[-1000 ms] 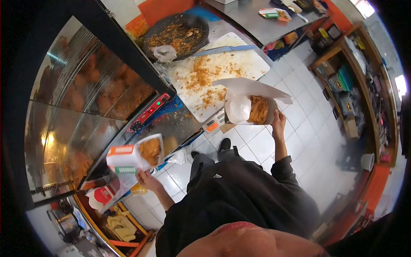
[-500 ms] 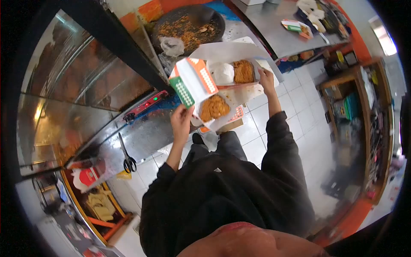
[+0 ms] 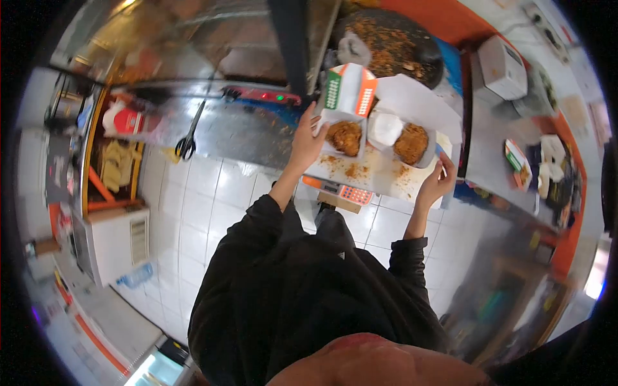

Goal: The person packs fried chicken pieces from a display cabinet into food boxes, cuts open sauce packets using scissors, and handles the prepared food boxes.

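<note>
My left hand [image 3: 308,140] holds the left edge of an open takeaway box [image 3: 356,106] with a green and orange printed lid. Inside that box lies a piece of fried chicken [image 3: 345,137]. A larger white takeaway box [image 3: 417,96] stands open beside it, holding a white wrapped bundle [image 3: 385,128] and another browned piece of fried chicken [image 3: 411,143]. My right hand [image 3: 438,182] is at this box's right corner, fingers curled at its edge. Both boxes are over a pale board [image 3: 386,181] scattered with crumbs.
A dark round pan [image 3: 412,48] of crumbs is behind the boxes. Black scissors [image 3: 188,138] lie on the metal counter [image 3: 251,132] to the left. An orange keypad device [image 3: 355,194] is below the board's front edge. Another printed box [image 3: 517,157] sits on the right counter.
My view has turned, so the scene sits differently in the frame. Both boxes have moved with my hands over the crumb-covered board. The left box is now level beside the larger one.
</note>
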Demonstrator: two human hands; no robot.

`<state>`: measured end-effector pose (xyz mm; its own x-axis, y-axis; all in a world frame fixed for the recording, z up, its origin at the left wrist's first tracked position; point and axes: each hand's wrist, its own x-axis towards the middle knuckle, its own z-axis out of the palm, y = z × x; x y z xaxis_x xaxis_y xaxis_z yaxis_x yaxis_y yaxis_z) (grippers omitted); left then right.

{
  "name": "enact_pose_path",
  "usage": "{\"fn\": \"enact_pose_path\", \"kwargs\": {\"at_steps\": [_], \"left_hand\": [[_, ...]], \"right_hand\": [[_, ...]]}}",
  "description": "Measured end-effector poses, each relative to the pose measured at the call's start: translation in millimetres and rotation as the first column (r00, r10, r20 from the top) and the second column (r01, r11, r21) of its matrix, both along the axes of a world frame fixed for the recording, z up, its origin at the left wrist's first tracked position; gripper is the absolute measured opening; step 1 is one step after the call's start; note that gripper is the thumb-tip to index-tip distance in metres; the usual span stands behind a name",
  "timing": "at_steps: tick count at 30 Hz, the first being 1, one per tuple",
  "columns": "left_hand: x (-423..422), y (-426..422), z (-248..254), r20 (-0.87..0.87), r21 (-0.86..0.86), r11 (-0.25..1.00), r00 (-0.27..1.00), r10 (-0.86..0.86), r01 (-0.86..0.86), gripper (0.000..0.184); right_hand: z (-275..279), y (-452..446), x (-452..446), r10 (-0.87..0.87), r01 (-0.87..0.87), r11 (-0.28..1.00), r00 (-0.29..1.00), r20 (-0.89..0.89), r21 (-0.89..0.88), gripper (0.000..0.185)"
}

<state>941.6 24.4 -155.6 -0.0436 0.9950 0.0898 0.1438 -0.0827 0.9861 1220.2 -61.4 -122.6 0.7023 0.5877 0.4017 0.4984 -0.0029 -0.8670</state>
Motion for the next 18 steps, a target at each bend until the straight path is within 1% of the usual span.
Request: {"fn": "enact_pose_path", "kwargs": {"at_steps": [1, 2, 3, 4, 5, 6, 7, 8, 9, 10, 11, 12, 13, 14, 15, 16, 17, 18], "left_hand": [[-4, -11, -1, 0.001, -0.012, 0.999, 0.999, 0.051, -0.051, 0.043], [-11, -24, 4, -0.142, 0.118, 0.993, 0.989, 0.033, -0.017, 0.043], [-19, -37, 11, -0.288, 0.231, 0.973, 0.957, 0.041, 0.028, 0.044], [-28, -53, 17, -0.282, 0.224, 0.973, 0.953, 0.115, -0.051, 0.044], [-40, -71, 25, -0.271, 0.087, 0.996, 0.962, 0.028, -0.005, 0.043], [-54, -90, 28, -0.238, -0.047, 0.998, 0.97, -0.051, 0.041, 0.042], [-69, -110, 19, -0.221, 0.081, 0.997, 0.975, 0.032, -0.015, 0.036], [-88, -130, 11, -0.218, 0.077, 0.992, 0.969, 0.115, -0.101, 0.036], [-110, -153, 4, -0.173, 0.011, 0.997, 0.982, 0.073, -0.072, 0.032], [-131, -178, 0, -0.12, -0.048, 0.998, 0.993, 0.021, -0.027, 0.029], [-151, -205, 2, -0.083, -0.064, 0.992, 0.992, 0.1, -0.105, 0.024], [-172, -236, 0, -0.076, -0.057, 0.988, 0.987, 0.141, -0.145, 0.024], [-195, -268, -2, -0.077, -0.157, 0.967, 0.979, 0.19, -0.2, 0.024], [-214, -297, -3, -0.081, -0.256, 0.935, 0.969, 0.234, -0.247, 0.023], [-231, -324, 1, -0.082, -0.252, 0.929, 0.963, 0.258, -0.271, 0.023], [-250, -354, 8, -0.055, -0.321, 0.874, 0.928, 0.368, -0.366, 0.023], [-269, -384, 13, -0.04, -0.389, 0.808, 0.884, 0.465, -0.442, 0.022], [-286, -413, -1, -0.004, -0.347, 0.788, 0.841, 0.541, -0.509, 0.022]], "right_hand": [[9, 1, -12, 0.022, -0.023, 1.0, 0.999, 0.028, 0.003, 0.016], [16, 2, -24, 0.052, -0.052, 0.999, 0.997, 0.06, 0.01, 0.016], [19, 3, -37, 0.118, -0.119, 0.993, 0.991, 0.065, 0.0, 0.016], [22, 4, -50, 0.163, -0.166, 0.985, 0.984, 0.072, 0.048, 0.014], [25, 7, -67, 0.219, -0.226, 0.969, 0.973, 0.076, 0.097, 0.013], [28, 7, -88, 0.311, -0.318, 0.944, 0.947, 0.079, 0.093, 0.013], [31, 3, -109, 0.371, -0.38, 0.921, 0.923, 0.107, 0.081, 0.011], [33, 1, -132, 0.421, -0.432, 0.899, 0.897, 0.134, 0.069, 0.009], [20, -2, -155, 0.544, -0.545, 0.834, 0.838, 0.036, 0.087, 0.009], [9, -9, -177, 0.654, -0.658, 0.752, 0.753, 0.077, 0.052, 0.01], [14, -21, -209, 0.749, -0.747, 0.663, 0.661, 0.051, -0.051, 0.013], [11, -34, -234, 0.851, -0.836, 0.514, 0.526, -0.011, -0.191, 0.017], [11, -46, -261, 0.916, -0.888, 0.354, 0.392, -0.083, -0.293, 0.02], [-1, -50, -288, 0.977, -0.902, 0.194, 0.213, -0.007, -0.387, 0.021], [-8, -55, -312, 0.994, -0.859, 0.084, 0.033, 0.109, -0.505, 0.022], [-18, -62, -334, 0.969, -0.786, 0.004, -0.15, 0.198, -0.619, 0.023], [-47, -67, -347, 0.98, -0.733, -0.099, -0.19, 0.062, -0.673, 0.026], [-96, -69, -350, 0.983, -0.729, -0.178, -0.161, -0.086, -0.661, 0.026]]}}
